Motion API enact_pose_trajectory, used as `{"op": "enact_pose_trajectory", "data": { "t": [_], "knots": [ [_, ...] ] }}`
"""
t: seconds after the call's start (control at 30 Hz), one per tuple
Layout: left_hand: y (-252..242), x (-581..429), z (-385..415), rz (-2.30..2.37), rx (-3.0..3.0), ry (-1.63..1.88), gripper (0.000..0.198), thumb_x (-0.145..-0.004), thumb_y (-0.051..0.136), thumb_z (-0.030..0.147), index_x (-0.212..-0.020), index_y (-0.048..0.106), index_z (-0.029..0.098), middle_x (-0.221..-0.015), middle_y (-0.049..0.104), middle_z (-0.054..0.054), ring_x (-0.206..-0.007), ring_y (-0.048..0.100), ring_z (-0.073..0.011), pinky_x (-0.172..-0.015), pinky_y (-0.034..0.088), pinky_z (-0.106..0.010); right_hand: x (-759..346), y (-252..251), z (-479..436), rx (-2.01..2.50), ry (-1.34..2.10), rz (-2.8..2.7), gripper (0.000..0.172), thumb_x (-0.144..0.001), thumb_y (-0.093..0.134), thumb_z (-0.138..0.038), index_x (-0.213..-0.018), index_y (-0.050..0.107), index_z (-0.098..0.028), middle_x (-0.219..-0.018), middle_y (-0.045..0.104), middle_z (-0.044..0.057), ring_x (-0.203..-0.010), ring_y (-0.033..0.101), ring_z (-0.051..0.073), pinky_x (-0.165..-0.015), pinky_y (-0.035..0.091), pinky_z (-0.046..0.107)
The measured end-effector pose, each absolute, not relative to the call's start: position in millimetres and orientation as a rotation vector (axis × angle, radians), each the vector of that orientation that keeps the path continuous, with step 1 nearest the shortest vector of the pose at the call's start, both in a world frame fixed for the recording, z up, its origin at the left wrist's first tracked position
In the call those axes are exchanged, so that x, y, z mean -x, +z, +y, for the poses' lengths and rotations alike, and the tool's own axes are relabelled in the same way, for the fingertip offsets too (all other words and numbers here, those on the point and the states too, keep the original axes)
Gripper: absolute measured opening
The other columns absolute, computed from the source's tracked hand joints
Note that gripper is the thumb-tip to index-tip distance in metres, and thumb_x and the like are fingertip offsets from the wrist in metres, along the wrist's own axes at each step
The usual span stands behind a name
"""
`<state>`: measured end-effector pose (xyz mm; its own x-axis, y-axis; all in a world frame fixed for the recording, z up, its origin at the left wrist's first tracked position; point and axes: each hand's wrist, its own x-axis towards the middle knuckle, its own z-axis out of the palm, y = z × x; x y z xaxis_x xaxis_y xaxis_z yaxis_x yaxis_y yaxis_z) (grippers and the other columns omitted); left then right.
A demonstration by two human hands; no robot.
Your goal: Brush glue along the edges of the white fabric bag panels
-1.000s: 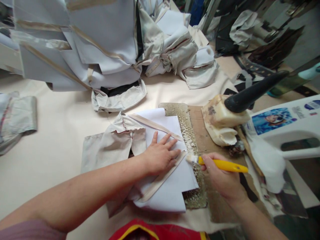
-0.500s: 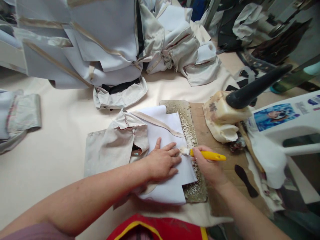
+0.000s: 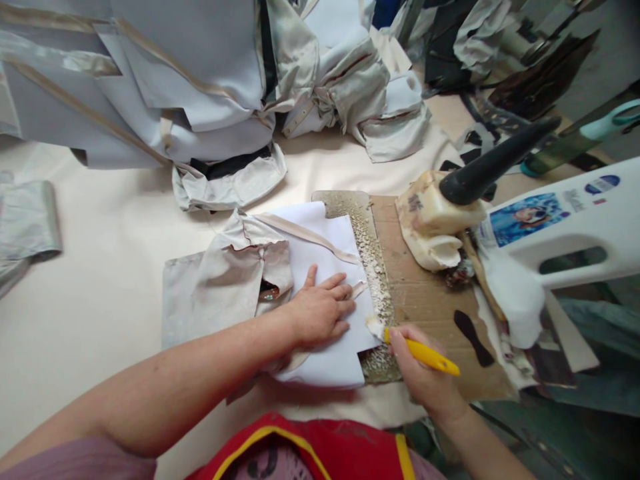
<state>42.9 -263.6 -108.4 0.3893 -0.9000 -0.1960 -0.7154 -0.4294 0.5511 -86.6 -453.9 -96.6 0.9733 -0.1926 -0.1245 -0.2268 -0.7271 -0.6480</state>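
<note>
My left hand [image 3: 320, 308] lies flat with fingers spread on a white fabric piece [image 3: 327, 363] that carries a beige edge strip [image 3: 310, 235]. It presses the piece down over a glue-crusted board [image 3: 373, 257]. My right hand [image 3: 423, 370] is closed round a yellow-handled brush [image 3: 425, 355]. The brush's bristle tip touches the right edge of the white piece, just right of my left fingertips. A crumpled grey-beige fabric part [image 3: 215, 287] joins the white piece on its left.
A glue pot [image 3: 430, 223] with a black handle [image 3: 495, 163] stands on brown cardboard [image 3: 430, 300] at the right, beside a white plastic jug [image 3: 565, 220]. A big heap of white and beige fabric pieces [image 3: 190, 87] fills the back. Folded fabric [image 3: 25, 223] lies far left.
The brush has moved along the right edge of the white piece, toward me, from mid-edge to the lower corner. My left hand has stayed pressed on the fabric.
</note>
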Motion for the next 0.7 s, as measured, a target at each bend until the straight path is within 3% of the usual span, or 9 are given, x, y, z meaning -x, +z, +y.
{"op": "enact_pose_trajectory", "data": {
  "t": [0.2, 0.4, 0.53, 0.7],
  "knots": [
    [-108, -42, -264, -1.433, -2.291, -0.645, 0.034, -0.087, 0.048, 0.038, -0.118, 0.054, 0.026, -0.131, 0.047, -0.007, -0.133, 0.022, -0.0278, -0.104, 0.0, -0.063, 111, -87, -456, 2.402, 0.132, 0.355, 0.033, -0.09, 0.043, -0.037, -0.063, 0.053, -0.02, -0.056, 0.053, -0.001, -0.054, 0.052, 0.013, -0.055, 0.036, 0.026],
    [-108, -40, -265, -1.429, -2.301, -0.645, 0.035, -0.087, 0.049, 0.038, -0.12, 0.053, 0.026, -0.131, 0.047, -0.007, -0.133, 0.021, -0.0276, -0.102, -0.002, -0.065, 100, -87, -461, 2.344, -0.074, 0.443, 0.028, -0.088, 0.046, -0.037, -0.07, 0.057, -0.018, -0.064, 0.058, 0.001, -0.062, 0.055, 0.014, -0.061, 0.039, 0.026],
    [-108, -40, -265, -1.42, -2.311, -0.67, 0.035, -0.086, 0.049, 0.037, -0.12, 0.053, 0.027, -0.131, 0.046, -0.007, -0.134, 0.021, -0.0278, -0.101, -0.002, -0.067, 105, -97, -455, 2.343, 0.068, 0.287, 0.031, -0.09, 0.042, -0.035, -0.066, 0.054, -0.019, -0.06, 0.055, 0.0, -0.058, 0.053, 0.013, -0.057, 0.038, 0.025],
    [-89, -39, -264, -1.4, -2.333, -0.68, 0.037, -0.084, 0.052, 0.034, -0.12, 0.054, 0.028, -0.13, 0.049, -0.007, -0.133, 0.025, -0.03, -0.1, 0.005, -0.07, 119, -86, -447, 2.458, -0.017, 0.254, 0.038, -0.093, 0.036, -0.034, -0.06, 0.05, -0.019, -0.057, 0.055, 0.0, -0.056, 0.055, 0.013, -0.053, 0.04, 0.023]
  ]
}}
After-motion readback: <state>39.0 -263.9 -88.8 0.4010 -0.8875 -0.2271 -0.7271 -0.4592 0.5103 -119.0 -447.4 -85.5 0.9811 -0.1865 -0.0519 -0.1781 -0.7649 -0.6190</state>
